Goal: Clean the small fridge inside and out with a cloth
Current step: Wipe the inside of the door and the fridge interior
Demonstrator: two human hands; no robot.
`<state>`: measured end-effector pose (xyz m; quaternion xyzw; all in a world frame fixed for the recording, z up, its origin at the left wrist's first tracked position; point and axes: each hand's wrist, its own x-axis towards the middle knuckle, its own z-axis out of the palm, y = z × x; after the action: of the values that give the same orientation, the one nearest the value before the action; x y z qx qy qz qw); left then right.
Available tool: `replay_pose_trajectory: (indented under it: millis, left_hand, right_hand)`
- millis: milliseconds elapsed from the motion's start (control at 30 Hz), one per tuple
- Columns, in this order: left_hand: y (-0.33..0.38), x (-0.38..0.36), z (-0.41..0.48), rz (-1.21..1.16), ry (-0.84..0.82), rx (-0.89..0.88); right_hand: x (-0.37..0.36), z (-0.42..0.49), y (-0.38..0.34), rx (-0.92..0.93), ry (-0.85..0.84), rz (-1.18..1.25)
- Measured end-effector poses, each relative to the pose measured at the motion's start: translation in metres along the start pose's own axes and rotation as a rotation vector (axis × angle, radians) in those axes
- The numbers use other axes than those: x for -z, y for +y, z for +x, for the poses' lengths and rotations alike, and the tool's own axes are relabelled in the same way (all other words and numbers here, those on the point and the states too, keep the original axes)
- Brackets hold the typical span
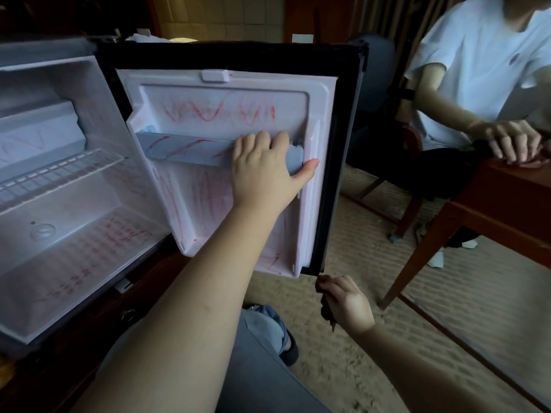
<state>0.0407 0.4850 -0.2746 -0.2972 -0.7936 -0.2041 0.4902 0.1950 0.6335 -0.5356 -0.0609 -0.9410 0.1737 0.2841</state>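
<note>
My left hand point(262, 171) grips the shelf bar point(185, 150) on the inside of the open door point(320, 174): fingers hooked over the bar's top edge, thumb stretched out under its right end. My right hand point(348, 302) is lower and nearer to me, clenched round a dark cloth point(325, 310), just beneath the door's lower outer corner; whether the cloth touches the door cannot be told. The fridge point(59, 204) stands open to my left, its door swung out to face me. Red marks point(208, 110) cover the door lining above and below the bar, the bar's face, and the fridge floor. The bar's long axis runs level across the door, left to right. The soiled lining lies up and left of the cloth hand; the left hand is on the door but bare, so I judge it the steadying hand and the right the one to rise and wipe. Beyond, a seated person point(477, 70) rests hands on a wooden table point(492, 189), well apart from the fridge.
</note>
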Motion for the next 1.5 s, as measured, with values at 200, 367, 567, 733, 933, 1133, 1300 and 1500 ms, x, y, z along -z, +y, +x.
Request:
replay_pose_trajectory:
  millis: [200,367,567,733,933,1133,1300,1500]
  left_hand:
    - [-0.005,0.007,-0.005,0.003,0.020,-0.019]
    - [-0.004,0.004,0.000,-0.063,-0.005,0.026]
    - [-0.003,-0.002,0.000,-0.043,-0.014,0.008]
    - [0.000,-0.006,0.000,-0.044,0.007,0.033]
    - [-0.002,-0.001,-0.002,-0.037,-0.009,0.028]
    - [-0.005,0.004,-0.004,-0.062,-0.026,0.025]
    - [-0.004,0.003,-0.003,-0.054,-0.030,0.026]
    - [-0.002,0.001,-0.004,-0.052,-0.005,0.034]
  right_hand:
    - [-0.004,0.031,-0.026,-0.010,0.126,0.014]
    - [-0.031,0.025,-0.032,-0.148,0.104,-0.006]
    - [-0.043,0.018,-0.030,-0.332,-0.015,-0.015]
    - [-0.040,-0.006,-0.022,-0.432,-0.044,-0.016]
    - [-0.031,-0.001,-0.042,-0.272,0.105,0.006]
    - [-0.042,0.016,-0.042,-0.403,0.102,0.078]
    - [-0.047,0.007,-0.038,-0.585,0.110,0.167]
    - [-0.038,0.009,-0.046,-0.417,0.184,0.085]
